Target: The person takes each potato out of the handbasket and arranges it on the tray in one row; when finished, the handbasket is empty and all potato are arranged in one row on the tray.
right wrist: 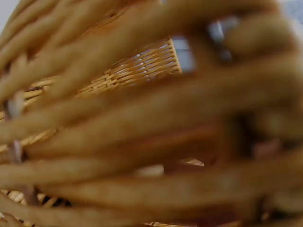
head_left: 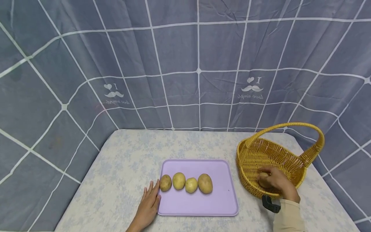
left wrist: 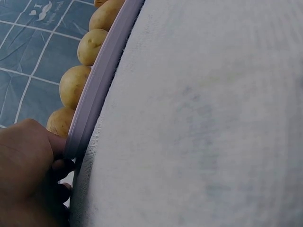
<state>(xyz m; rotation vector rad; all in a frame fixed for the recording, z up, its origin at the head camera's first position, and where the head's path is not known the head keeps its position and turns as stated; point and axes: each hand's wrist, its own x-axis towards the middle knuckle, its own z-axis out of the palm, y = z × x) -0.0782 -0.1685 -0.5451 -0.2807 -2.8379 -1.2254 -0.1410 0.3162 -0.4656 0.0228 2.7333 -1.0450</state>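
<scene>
A purple tray lies on the table with a row of potatoes across it, among them a large one at the right end. My left hand rests at the tray's left edge, fingers extended beside the leftmost potato. In the left wrist view, the left hand touches the corner of the tray. Inside the wicker basket, my right hand has its fingers curled round a potato. Blurred basket weave fills most of the right wrist view, covering that hand.
The basket's tall arched handle rises over its far right side. A floral cloth covers the table. Behind and at both sides hangs a grey-blue curtain with white grid lines. A dark band circles the right wrist.
</scene>
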